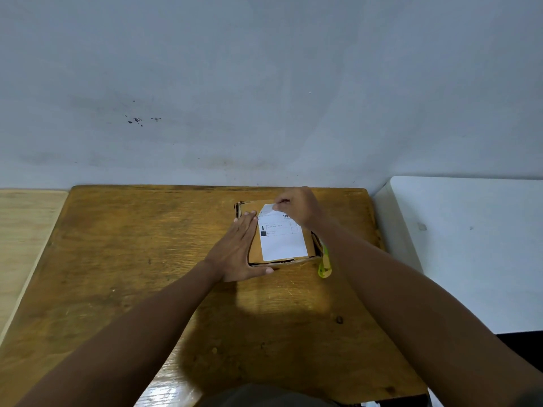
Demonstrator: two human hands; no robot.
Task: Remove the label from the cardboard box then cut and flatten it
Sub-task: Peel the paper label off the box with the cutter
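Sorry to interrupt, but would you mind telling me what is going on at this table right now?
A person is peeling the white label off a cardboard box that lies on the wooden table. The left hand lies flat against the box's left side, steadying it, while the right hand pinches the label's far corner. Most of the label is stuck down. A yellow-green cutter lies beside the box, untouched; nothing is cut or flattened yet.

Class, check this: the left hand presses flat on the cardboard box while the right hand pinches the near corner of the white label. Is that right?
Not quite. The head view shows the right hand pinching the label's far corner, not the near one. The left hand does press flat on the cardboard box.
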